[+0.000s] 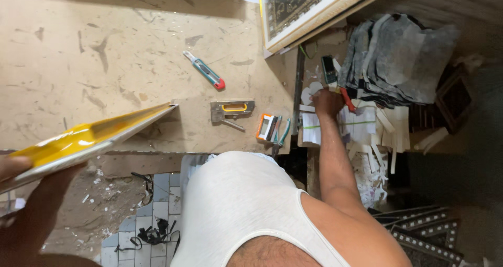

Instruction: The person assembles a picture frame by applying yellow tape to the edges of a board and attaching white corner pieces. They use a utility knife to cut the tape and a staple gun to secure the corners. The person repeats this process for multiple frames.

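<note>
I see the left hand gripping a flat yellow-faced board over the worktable's near edge. Right hand is closed on a red-handled tool amid white paper scraps off the right edge. Grey staple gun and teal utility knife lie untouched; work looks early.

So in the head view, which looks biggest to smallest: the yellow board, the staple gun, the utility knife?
1. Yellow board, clearly largest, though the left hand holds it nearer the camera, which inflates it.
2 and 3. Staple gun and utility knife look about alike; the gun is bulkier, the knife slimmer.
</note>
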Demonstrator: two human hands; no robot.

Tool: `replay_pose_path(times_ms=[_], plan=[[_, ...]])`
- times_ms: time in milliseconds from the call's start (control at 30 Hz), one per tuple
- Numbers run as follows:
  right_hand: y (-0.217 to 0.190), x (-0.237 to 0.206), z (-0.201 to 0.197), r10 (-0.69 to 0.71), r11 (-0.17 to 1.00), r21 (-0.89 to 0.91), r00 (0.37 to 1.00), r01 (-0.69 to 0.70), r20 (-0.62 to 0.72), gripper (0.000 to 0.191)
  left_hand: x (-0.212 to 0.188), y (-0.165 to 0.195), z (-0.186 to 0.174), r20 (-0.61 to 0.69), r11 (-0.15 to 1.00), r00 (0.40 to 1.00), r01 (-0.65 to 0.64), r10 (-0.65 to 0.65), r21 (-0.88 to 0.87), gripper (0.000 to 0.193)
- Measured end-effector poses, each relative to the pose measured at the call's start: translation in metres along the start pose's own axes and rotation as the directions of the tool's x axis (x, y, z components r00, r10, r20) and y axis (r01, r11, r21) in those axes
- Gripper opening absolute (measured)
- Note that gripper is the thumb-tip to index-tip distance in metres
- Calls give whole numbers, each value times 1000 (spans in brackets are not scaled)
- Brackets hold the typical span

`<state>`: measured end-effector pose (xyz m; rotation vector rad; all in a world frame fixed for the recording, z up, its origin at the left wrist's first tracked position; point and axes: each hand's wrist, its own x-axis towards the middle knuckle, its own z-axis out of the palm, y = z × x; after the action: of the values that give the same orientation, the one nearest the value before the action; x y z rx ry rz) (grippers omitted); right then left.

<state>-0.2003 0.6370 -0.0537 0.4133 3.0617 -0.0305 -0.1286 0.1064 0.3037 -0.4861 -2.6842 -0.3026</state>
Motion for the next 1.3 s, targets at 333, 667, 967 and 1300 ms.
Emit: replay_pose_path(times_ms=[333, 667, 967, 1300], plan=[[-180, -47, -156, -126, 13, 958, 951, 286, -282, 11, 4, -19, -33, -82, 990, 987, -133, 136, 42, 30], [-328, -126, -228, -327, -327, 843, 786, 427, -525, 30, -9, -38, -33, -159, 975, 980, -150, 123, -167, 50], [-354, -134, -230, -395, -451, 813, 735, 368, -551, 30, -10, -41, -30, -202, 971, 974, -141, 102, -192, 34], [-356, -149, -258, -281, 172, 328, 365, 929, -887, 24, 0, -26, -50, -81, 982, 991, -118, 107, -148, 22]])
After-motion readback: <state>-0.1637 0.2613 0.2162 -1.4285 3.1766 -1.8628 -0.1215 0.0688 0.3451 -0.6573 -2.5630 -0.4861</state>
